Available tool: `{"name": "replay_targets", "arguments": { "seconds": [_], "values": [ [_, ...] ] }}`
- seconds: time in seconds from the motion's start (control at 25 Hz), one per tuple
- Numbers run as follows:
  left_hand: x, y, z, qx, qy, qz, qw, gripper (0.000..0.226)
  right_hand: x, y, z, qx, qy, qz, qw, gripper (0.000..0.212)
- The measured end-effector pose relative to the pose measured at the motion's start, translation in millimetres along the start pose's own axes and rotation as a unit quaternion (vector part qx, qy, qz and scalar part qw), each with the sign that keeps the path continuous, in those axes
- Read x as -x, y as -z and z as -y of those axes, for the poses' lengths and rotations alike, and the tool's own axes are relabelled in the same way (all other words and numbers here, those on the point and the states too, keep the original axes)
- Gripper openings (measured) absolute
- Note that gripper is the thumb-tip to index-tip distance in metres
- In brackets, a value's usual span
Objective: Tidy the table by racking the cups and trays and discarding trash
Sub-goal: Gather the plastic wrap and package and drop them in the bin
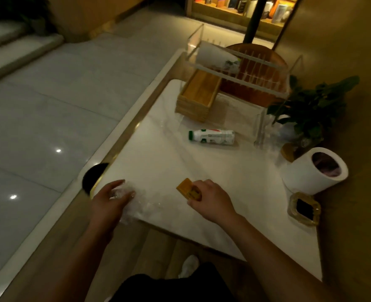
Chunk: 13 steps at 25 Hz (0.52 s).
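My left hand (pixel 111 201) is closed over a crumpled clear plastic wrapper (pixel 141 205) at the near left corner of the white table (pixel 202 171). To its right, my right hand (pixel 210 200) grips a small yellow packet (pixel 187 189). A white plastic bottle (pixel 211 137) with a green cap lies on its side in the middle of the table. A white trash bin (pixel 310 173) with a dark liner stands at the right edge. At the far end, a clear acrylic rack (pixel 241 80) holds a white cup (pixel 212 56) lying on its side.
A stack of wooden trays (pixel 198 95) sits under the rack's left side. A potted plant (pixel 310 114) stands at the far right, and a glass ashtray (pixel 304 209) lies near the right edge. Grey floor tiles run along the left of the table.
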<state>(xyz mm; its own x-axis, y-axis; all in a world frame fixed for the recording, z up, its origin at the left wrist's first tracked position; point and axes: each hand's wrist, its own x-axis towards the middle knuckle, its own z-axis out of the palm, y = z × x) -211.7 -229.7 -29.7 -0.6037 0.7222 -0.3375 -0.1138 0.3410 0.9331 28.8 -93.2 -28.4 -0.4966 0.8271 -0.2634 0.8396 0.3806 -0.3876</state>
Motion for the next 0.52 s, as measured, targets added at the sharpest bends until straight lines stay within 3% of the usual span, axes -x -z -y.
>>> {"name": "replay_targets", "arguments": {
  "seconds": [0.24, 0.52],
  "values": [
    [29.8, 147.4, 33.5, -0.037, 0.003, -0.075, 0.996, 0.034, 26.6, -70.1, 123.6, 0.051, 0.055, 0.12, 0.99, 0.057],
    [40.0, 264.4, 74.0, -0.075, 0.087, -0.127, 0.985, 0.041, 21.8, -122.4, 243.4, 0.082, 0.117, 0.199, 0.97, 0.057]
  ]
}}
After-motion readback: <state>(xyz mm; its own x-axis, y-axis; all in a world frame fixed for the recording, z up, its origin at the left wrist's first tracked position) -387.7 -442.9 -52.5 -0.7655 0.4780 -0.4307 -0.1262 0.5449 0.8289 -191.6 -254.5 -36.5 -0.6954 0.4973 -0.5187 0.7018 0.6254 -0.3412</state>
